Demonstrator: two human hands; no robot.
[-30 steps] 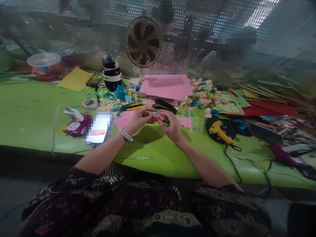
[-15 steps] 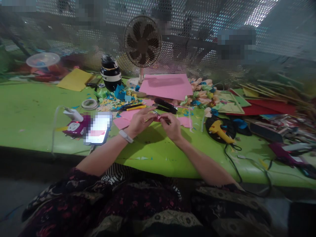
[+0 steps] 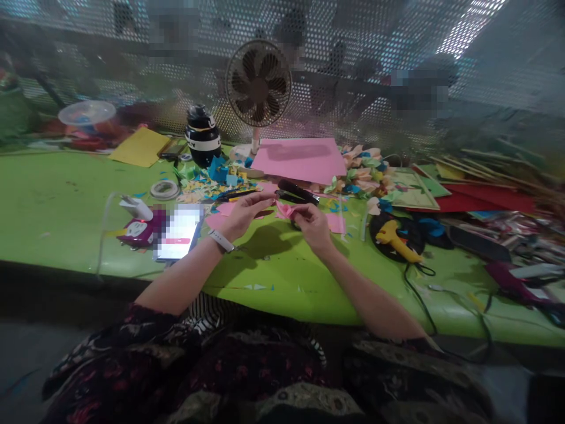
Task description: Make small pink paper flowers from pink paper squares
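In the head view, my right hand (image 3: pixel 314 226) pinches a small folded pink paper flower (image 3: pixel 285 209) between thumb and fingers above the green table. Part of a dark object, too hidden to name, shows just under these fingers. To the left of the flower, my left hand (image 3: pixel 245 215) has its thumb and fingers apart, the fingertips close to the paper's edge. Cut pink paper pieces (image 3: pixel 336 223) lie on the table around both hands. Just behind the flower lies a black stapler (image 3: pixel 298 192).
A lit phone (image 3: pixel 180 231) and a tape roll (image 3: pixel 165 189) lie left. Behind are paper scraps (image 3: pixel 198 187), a pink sheet (image 3: pixel 300 159), a fan (image 3: pixel 258 83) and a black jar (image 3: pixel 203 138). At right, a yellow glue gun (image 3: pixel 398 241) rests on a black disc, its cord trailing forward.
My left hand has moved slightly left, away from my right hand, and its fingers have spread. The pink flower, earlier between both hands, now shows more fully in the right.
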